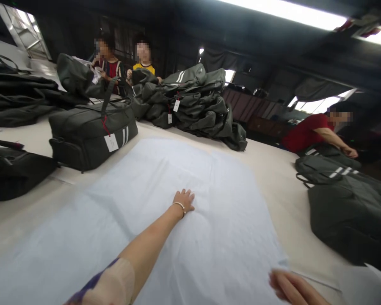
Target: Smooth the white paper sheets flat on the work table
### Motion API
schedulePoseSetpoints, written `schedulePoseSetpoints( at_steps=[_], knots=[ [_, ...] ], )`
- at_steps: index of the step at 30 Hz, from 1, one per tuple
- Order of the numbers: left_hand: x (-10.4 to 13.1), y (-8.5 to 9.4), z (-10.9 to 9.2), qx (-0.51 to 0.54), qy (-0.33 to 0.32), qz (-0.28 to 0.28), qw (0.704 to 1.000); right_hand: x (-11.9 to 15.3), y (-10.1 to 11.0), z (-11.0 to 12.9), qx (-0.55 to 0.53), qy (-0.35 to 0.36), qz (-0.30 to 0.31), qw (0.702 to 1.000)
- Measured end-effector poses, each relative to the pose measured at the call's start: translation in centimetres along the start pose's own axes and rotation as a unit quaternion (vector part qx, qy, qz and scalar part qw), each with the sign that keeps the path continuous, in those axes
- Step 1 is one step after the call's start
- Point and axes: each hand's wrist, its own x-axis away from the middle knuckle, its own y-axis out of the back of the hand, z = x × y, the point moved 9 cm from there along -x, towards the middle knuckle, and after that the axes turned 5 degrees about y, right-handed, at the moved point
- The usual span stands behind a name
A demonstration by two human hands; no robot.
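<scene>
A large pale blue sheet (228, 220), thin and lightly creased, lies spread over the table in front of me. My left hand (184, 201) rests flat on its middle with the fingers spread, and a bracelet circles that wrist. At the lower right, beside the sheet's edge, my right hand (288, 288) is blurred and partly cut off by the frame. Its fingers look curled together; whether they grip the sheet's edge is hidden.
A dark duffel bag (92, 135) with a white tag (111, 142) stands left of the sheet. Behind lies a heap of similar bags (190, 101); more bags (352, 207) line the right. White papers (362, 279) lie lower right on the pale table (273, 169). Several people work around it.
</scene>
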Motion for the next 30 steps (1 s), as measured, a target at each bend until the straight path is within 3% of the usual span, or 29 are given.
schedulePoseSetpoints(
  at_steps=[3, 5, 8, 10, 14, 21, 26, 30],
  knots=[
    [-0.2, -0.2, 0.0, 0.003, -0.003, -0.013, 1.000, -4.5, -9.1, 6.2, 0.008, 0.068, 0.143, 0.987],
    [-0.5, -0.3, 0.0, 0.005, 0.001, -0.023, 1.000, -8.4, -15.4, 9.3, 0.015, 0.091, 0.198, 0.976],
    [-1.0, -0.3, 0.0, 0.012, 0.003, -0.034, 0.999, -14.4, -22.3, 10.3, 0.037, 0.085, 0.222, 0.971],
    [-1.1, -0.3, -0.1, 0.019, -0.002, -0.040, 0.999, -17.5, -24.6, 9.2, 0.060, 0.070, 0.226, 0.970],
    [-0.9, -0.3, -0.2, 0.036, -0.022, -0.055, 0.998, -21.1, -25.3, 6.7, 0.113, 0.040, 0.229, 0.966],
    [-0.7, -0.2, -0.2, 0.036, -0.029, -0.054, 0.997, -24.1, -26.0, 5.9, 0.207, 0.024, 0.249, 0.946],
    [-0.6, 0.0, -0.2, 0.023, -0.035, -0.056, 0.998, -25.7, -27.8, 4.9, 0.354, 0.001, 0.254, 0.900],
    [-0.4, 0.1, -0.1, 0.022, -0.038, -0.063, 0.997, -26.4, -27.8, 6.6, 0.461, 0.030, 0.224, 0.858]
  ],
)
